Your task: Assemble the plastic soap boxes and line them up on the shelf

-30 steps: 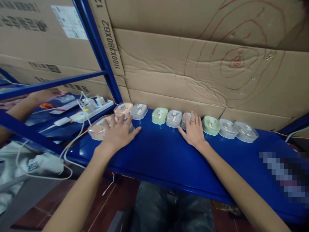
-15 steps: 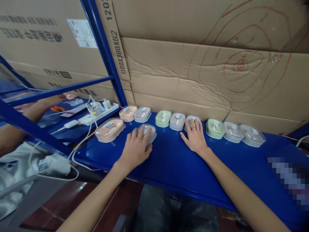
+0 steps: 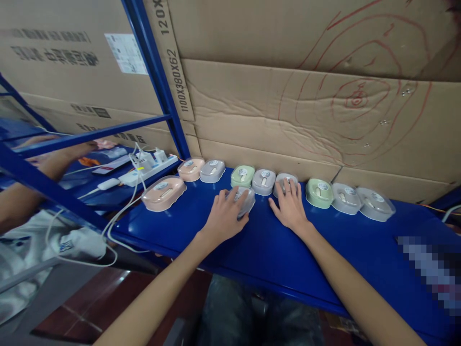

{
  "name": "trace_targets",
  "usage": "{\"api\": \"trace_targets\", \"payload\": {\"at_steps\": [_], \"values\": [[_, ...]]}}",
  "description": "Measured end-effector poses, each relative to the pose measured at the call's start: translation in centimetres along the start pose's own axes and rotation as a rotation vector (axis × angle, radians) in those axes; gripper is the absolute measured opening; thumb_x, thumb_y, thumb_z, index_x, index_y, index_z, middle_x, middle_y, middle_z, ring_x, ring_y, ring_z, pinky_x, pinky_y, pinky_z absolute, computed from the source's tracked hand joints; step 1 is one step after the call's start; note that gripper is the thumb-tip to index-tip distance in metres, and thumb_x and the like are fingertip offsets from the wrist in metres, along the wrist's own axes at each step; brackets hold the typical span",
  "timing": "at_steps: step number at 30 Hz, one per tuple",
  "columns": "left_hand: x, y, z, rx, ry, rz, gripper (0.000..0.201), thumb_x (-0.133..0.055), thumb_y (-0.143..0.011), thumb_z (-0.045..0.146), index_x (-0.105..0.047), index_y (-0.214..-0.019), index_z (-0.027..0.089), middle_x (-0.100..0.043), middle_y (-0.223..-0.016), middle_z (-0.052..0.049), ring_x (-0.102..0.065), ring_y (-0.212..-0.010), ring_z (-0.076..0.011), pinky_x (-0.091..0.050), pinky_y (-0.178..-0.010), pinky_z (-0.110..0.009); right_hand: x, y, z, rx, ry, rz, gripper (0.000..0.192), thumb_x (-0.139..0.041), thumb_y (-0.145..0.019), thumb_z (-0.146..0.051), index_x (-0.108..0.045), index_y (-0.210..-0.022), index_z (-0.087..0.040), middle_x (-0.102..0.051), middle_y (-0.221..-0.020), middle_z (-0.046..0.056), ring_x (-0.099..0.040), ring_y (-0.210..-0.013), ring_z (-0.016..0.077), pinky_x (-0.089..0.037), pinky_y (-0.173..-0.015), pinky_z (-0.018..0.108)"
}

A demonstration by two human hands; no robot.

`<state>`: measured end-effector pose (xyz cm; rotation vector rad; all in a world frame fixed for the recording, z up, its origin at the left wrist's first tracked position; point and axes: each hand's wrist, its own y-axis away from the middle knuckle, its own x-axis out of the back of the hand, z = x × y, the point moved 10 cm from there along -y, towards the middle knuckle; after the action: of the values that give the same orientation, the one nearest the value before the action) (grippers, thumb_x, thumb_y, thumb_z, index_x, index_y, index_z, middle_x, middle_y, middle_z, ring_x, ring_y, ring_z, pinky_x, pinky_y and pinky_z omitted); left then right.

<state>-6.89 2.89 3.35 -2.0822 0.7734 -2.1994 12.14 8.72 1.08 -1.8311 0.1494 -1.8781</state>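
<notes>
Head view: left hand (image 3: 226, 218) curls its fingers over a grey lidded case (image 3: 246, 199) on the blue shelf (image 3: 273, 250). Right hand (image 3: 290, 207) lies flat, fingers spread, touching another grey case (image 3: 284, 180).

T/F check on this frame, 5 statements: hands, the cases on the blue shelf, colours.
1. The left hand rests on a grey case. True.
2. The right hand is lifted clear of the blue shelf. False: it lies flat, fingers on a grey case in the row.
3. Two green cases sit in the back row. True.
4. The large pink case is stacked on another. False: it sits alone on the shelf.
5. A power strip lies left of the cases. True.
</notes>
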Motion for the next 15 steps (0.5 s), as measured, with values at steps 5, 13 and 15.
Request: {"api": "trace_targets", "payload": {"at_steps": [5, 13, 15], "values": [[3.0, -0.4, -5.8, 0.181, -0.091, 0.127, 0.064, -0.057, -0.104, 0.042, -0.053, -0.163, 0.018, -0.050, -0.167, -0.020, -0.050, -0.137, -0.0509, -0.049, -0.107, -0.064, -0.1, 0.0, 0.0, 0.000, -0.006, -0.010, 0.070, -0.042, -0.113, -0.048, -0.044, -0.167, -0.005, -0.037, -0.175, 0.032, -0.027, -0.166, 0.0495, -0.018, -0.133, 0.068], [0.8, -6.2, -7.9, 0.128, -0.111, 0.079, 0.065, -0.061, -0.100, 0.034, -0.053, -0.162, 0.016, -0.045, -0.169, -0.027, -0.039, -0.149, -0.0602, -0.037, -0.114, -0.076, -0.2, 0.2, 0.3, -0.005, 0.010, 0.031, 0.069, -0.040, -0.112, -0.049, -0.045, -0.166, -0.006, -0.041, -0.174, 0.031, -0.029, -0.165, 0.0484, -0.019, -0.131, 0.069], [0.1, -6.7, -7.2, 0.110, -0.129, 0.086, 0.065, -0.061, -0.101, 0.034, -0.052, -0.163, 0.016, -0.044, -0.170, -0.028, -0.039, -0.149, -0.0605, -0.037, -0.113, -0.076, -0.1, 0.3, 0.6, -0.015, 0.027, 0.038, 0.069, -0.040, -0.112, -0.050, -0.046, -0.164, -0.006, -0.042, -0.173, 0.031, -0.030, -0.164, 0.0492, -0.019, -0.130, 0.070]]}}
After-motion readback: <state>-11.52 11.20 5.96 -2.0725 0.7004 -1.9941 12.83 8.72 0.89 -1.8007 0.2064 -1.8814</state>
